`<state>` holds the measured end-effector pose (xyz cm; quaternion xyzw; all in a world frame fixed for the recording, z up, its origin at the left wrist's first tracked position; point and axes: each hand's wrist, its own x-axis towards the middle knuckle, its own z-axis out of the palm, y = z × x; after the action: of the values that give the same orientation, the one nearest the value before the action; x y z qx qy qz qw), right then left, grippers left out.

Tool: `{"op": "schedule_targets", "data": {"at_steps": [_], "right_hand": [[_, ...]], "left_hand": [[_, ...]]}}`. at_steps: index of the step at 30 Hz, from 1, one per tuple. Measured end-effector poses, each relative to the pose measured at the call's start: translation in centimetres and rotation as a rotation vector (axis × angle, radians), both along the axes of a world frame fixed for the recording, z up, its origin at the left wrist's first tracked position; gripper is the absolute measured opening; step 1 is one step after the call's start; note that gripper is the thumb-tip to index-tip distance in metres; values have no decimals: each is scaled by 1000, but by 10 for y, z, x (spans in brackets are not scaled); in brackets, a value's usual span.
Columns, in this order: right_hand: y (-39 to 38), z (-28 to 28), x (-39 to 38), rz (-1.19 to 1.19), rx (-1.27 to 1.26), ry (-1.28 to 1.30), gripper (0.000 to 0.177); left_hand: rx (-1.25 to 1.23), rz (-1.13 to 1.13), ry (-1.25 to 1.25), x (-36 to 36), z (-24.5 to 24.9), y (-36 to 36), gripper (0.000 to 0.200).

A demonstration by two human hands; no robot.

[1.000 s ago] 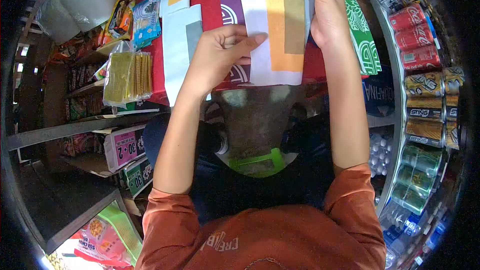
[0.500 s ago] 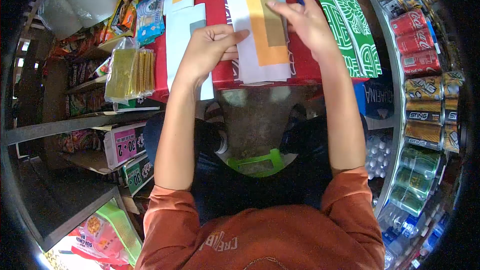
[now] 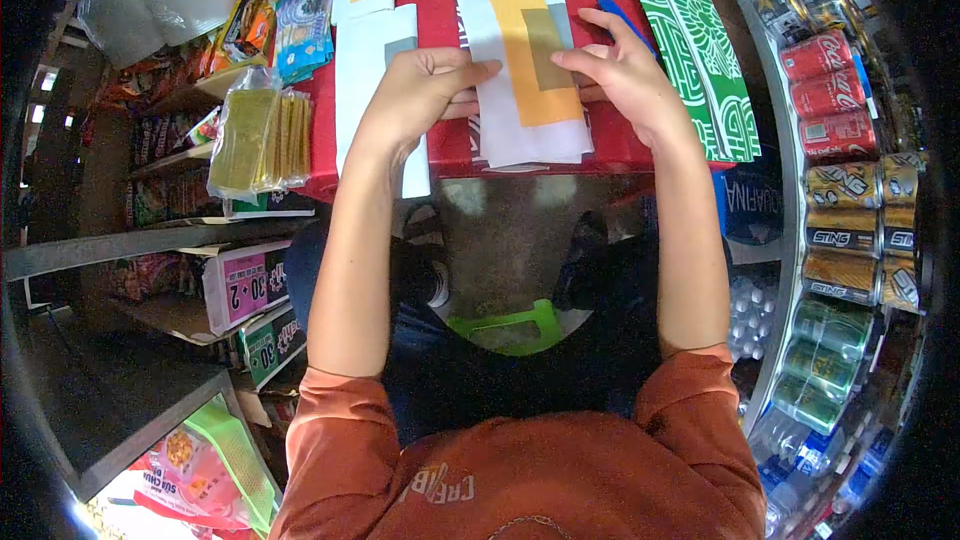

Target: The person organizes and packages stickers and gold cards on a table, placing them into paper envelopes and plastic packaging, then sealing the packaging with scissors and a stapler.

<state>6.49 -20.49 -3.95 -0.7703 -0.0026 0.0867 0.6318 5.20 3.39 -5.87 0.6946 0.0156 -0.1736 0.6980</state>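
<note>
So here's how it looked from our head cam. The white sheet (image 3: 530,105) with the orange block and the grey patch on it lay flat on the red tabletop (image 3: 445,10), right in front of us, with its near end hanging a bit over the table edge.

Our left hand (image 3: 425,95) was curled up, thumb and fingertips pinched on the sheet's left edge. Our right hand (image 3: 625,80) was loose and mostly open. It lay on the right side of the sheet with the index fingertip on the grey patch and the thumb sticking up. It wasn't gripping anything that we could see, just pressing down.

A blue pen-like tool (image 3: 622,12) sat just behind the right hand. We couldn't tell what it was exactly. Green patterned sheets (image 3: 705,55) lay just to the right of that hand, and another white sheet (image 3: 365,60) lay left of our left hand, partly under the wrist.

Off the table's left corner there was a clear bag of gold packets (image 3: 255,135). Soda and energy drink cans (image 3: 835,90) were lined up on the shelf to the right. Down between our knees was a green plastic stool (image 3: 505,325).
</note>
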Motion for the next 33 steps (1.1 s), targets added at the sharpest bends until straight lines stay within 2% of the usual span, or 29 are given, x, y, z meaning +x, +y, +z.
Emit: {"op": "schedule_targets", "data": {"at_steps": [6,15,26,33], "right_hand": [[-1,-9,6,12,-16,-18,83],[3,-14,14,-13,-53,-89,79],[-2,-23,18,8,-84,-163,78],[-8,-25,18,43,-217,-187,78]], "left_hand": [[-7,-6,4,-4,7,-3,22],[97,-18,-35,-20,29,-4,58],[139,-19,-81,-21,18,2,58],[130,-13,-113,-21,18,7,52]]}}
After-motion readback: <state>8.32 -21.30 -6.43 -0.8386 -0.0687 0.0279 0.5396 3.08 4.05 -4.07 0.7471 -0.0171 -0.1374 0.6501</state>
